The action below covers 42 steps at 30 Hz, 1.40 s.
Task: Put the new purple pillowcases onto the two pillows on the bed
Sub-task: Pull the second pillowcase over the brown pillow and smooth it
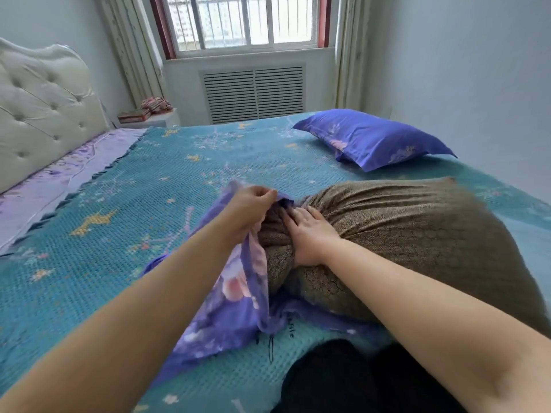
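Note:
A bare brown pillow (402, 234) lies on the bed in front of me, its left end tucked into the mouth of a purple flowered pillowcase (235, 296). My left hand (250, 204) pinches the upper edge of the pillowcase opening and holds it up. My right hand (310, 234) presses flat on the pillow's left end, fingers straight, at the opening. A second pillow (369, 138) in a purple pillowcase lies at the far right of the bed.
A teal patterned blanket (149, 210) covers the bed. A white tufted headboard (41, 108) stands at the left. A bedside table (152, 117) with books sits by the window. My dark-clothed knees (351, 380) rest at the bed's near edge.

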Motion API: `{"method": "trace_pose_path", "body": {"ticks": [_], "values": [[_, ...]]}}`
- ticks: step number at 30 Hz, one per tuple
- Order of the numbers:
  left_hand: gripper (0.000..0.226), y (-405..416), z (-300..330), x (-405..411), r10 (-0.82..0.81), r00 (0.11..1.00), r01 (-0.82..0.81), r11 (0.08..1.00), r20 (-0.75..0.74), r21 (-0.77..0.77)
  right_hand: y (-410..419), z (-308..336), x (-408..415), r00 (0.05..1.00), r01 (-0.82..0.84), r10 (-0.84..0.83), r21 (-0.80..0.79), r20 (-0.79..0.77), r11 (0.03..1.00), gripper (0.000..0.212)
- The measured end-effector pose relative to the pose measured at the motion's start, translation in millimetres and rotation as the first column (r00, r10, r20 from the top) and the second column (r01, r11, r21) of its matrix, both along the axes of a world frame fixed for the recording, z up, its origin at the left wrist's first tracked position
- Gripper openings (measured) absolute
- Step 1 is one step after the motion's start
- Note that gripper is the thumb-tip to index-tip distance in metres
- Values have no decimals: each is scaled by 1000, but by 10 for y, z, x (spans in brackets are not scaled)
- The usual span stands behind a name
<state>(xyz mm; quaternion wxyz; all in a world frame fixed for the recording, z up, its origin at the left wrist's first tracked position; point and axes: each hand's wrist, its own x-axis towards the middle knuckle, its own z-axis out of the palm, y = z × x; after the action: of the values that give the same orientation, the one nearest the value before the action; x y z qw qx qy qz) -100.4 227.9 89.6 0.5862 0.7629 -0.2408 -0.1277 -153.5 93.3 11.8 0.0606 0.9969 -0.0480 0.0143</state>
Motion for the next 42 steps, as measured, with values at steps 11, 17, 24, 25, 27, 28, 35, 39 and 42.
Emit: {"method": "trace_pose_path", "body": {"ticks": [11, 17, 24, 25, 27, 28, 35, 39, 42], "values": [[46, -406, -423, -194, -48, 972, -1, 978, 231, 208, 70, -301, -331, 916, -68, 19, 108, 402, 992, 86], [61, 201, -793, -296, -26, 868, -297, 773, 495, 560, 72, -593, -709, 846, 11, -23, 27, 533, 1000, 73], [46, 418, -812, -541, -253, 775, -435, 453, 580, 778, 212, -563, -623, 864, 48, -77, 70, 498, 996, 39], [37, 428, -792, -543, -239, 793, -398, 492, 560, 774, 229, -544, -610, 863, 35, -89, 118, 498, 992, 34], [27, 408, -788, -575, -180, 858, -248, 677, 482, 693, 257, -488, -591, 870, 19, -125, 221, 476, 975, 36], [30, 355, -794, -637, -169, 892, -139, 779, 418, 612, 240, -455, -577, 884, 23, -140, 256, 447, 966, 41], [21, 149, -1238, -930, -112, 892, -96, 900, 437, 426, -89, -282, -671, 935, -164, -199, 855, 294, 492, 26], [35, 225, -1373, -893, -270, 766, -73, 865, 584, 496, -16, -266, -676, 952, -103, -243, 941, 188, 323, 29], [47, 239, -1366, -934, -288, 600, -152, 875, 746, 460, 175, -270, -649, 896, -187, -345, 943, 279, 275, 19]]}}
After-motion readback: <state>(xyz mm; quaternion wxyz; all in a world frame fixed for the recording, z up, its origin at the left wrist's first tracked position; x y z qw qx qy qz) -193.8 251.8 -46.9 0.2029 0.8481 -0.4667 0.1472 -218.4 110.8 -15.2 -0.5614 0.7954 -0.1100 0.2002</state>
